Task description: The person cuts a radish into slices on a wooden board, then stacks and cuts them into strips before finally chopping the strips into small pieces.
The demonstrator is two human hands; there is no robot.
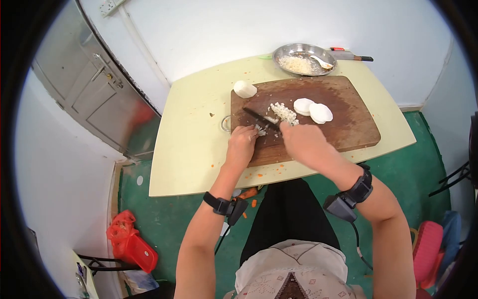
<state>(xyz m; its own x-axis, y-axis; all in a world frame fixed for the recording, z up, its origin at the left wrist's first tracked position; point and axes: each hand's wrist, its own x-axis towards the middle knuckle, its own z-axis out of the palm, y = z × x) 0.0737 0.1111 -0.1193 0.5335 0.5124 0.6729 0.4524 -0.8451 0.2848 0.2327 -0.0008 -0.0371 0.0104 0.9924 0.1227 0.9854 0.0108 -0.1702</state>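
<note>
My right hand (304, 142) is wrapped round the handle of a dark-bladed kitchen knife (260, 118), whose blade points to the upper left over the wooden cutting board (328, 89). Curled beside the blade, my left hand (241, 146) presses on small strips of a white vegetable (260, 130). Just beyond the knife lies a heap of diced white vegetable (284, 112). Two white slices (312, 110) overlap to the right of the heap. A larger peeled white piece (245, 89) sits at the board's far left corner.
A metal dish (284, 49) with pale chopped bits and a white spoon (321, 62) stands behind the board. Near it lies a cleaver (348, 56). Orange scraps dot the pale table (189, 134). A red plastic basket (139, 251) is on the green floor at left.
</note>
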